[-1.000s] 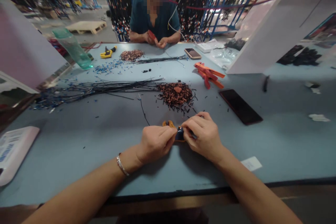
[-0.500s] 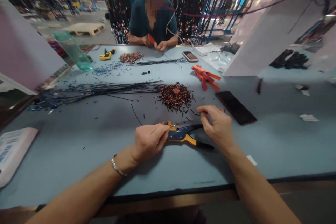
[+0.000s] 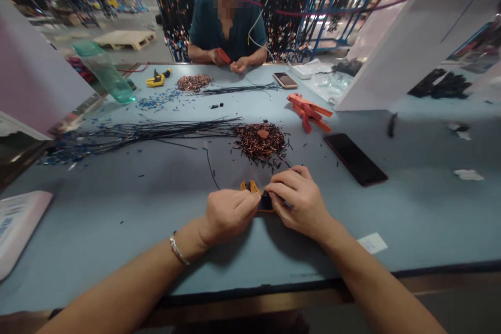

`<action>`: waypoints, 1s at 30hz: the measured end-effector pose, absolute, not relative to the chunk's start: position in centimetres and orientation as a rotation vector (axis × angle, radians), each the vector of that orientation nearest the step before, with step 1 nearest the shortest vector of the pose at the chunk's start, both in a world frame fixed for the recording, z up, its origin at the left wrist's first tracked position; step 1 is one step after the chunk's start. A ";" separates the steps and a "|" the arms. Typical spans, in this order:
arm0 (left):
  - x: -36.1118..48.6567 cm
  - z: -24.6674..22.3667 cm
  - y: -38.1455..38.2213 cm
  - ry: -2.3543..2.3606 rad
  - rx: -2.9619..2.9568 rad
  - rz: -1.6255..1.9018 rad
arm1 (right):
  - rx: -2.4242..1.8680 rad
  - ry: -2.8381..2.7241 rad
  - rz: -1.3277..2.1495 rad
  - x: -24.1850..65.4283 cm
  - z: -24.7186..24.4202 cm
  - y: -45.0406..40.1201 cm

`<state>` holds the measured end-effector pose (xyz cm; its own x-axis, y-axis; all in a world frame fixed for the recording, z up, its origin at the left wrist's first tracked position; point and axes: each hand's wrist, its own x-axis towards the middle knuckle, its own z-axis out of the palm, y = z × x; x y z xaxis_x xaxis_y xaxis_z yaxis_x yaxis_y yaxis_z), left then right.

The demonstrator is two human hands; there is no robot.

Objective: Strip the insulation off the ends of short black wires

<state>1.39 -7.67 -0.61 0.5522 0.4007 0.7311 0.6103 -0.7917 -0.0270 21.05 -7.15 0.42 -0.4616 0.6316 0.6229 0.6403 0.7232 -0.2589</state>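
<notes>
My left hand [image 3: 233, 212] is closed in a pinch on a thin black wire [image 3: 212, 168], whose far end trails up and left across the table. Close by its fingertips, my right hand [image 3: 299, 201] has its thumb and fingers pressed together; what lies in that pinch is too small to make out. Beneath both hands are wire strippers [image 3: 251, 186] with yellow jaws, lying on the table, their handles hidden by my right hand. Just beyond them sits a heap of short black and copper-coloured wire offcuts [image 3: 260, 143].
A bundle of black wires [image 3: 156, 133] with blue ends lies at left. Red-orange pliers [image 3: 307, 111] and a dark phone [image 3: 356, 159] are on the right. A white box [image 3: 23, 227] stands near left. Across the table sits a person [image 3: 229, 31] holding a red-handled tool [image 3: 223, 56].
My right hand has moved left from the strippers' handles to beside my left fingertips, now covering the handles. My left hand has shifted slightly right, the wire moving with it.
</notes>
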 end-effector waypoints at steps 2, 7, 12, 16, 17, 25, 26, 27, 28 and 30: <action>1.4 -0.5 -7.6 -0.812 -2.503 -1.063 | -0.962 -2.221 -0.019 21.1 0.5 -7.1; 1.5 -0.3 -7.6 -0.785 -2.502 -1.012 | -0.953 -2.255 -0.026 21.2 0.5 -7.0; 1.8 -0.4 -7.8 -0.823 -2.501 -1.003 | -0.986 -2.256 -0.045 21.5 0.2 -6.8; 2.0 -0.6 -7.8 -0.855 -2.506 -1.011 | -1.007 -2.260 -0.075 21.4 0.4 -6.7; 2.1 -0.6 -7.7 -0.854 -2.507 -1.015 | -1.017 -2.259 -0.085 21.3 0.4 -6.7; 1.2 -0.3 -7.8 -0.853 -2.485 -1.072 | -1.239 -2.068 -0.137 24.2 0.2 -5.5; 1.0 -0.3 -7.7 -0.878 -2.472 -1.090 | -1.303 -1.963 -0.109 24.8 0.2 -5.3; 0.9 -0.3 -7.7 -0.912 -2.467 -1.103 | -1.343 -1.867 -0.067 25.2 0.3 -5.1; 0.8 -0.3 -7.6 -0.935 -2.467 -1.116 | -1.348 -1.819 -0.002 25.4 0.3 -4.9; 0.9 -0.3 -7.4 -0.960 -2.471 -1.132 | -1.345 -1.857 0.106 25.5 0.3 -4.7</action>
<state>0.89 -7.45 -0.34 0.4788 0.4609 0.7472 0.6620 -0.7486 0.0375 25.54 -4.72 0.32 -0.0919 0.8229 0.5607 0.7538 0.4254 -0.5009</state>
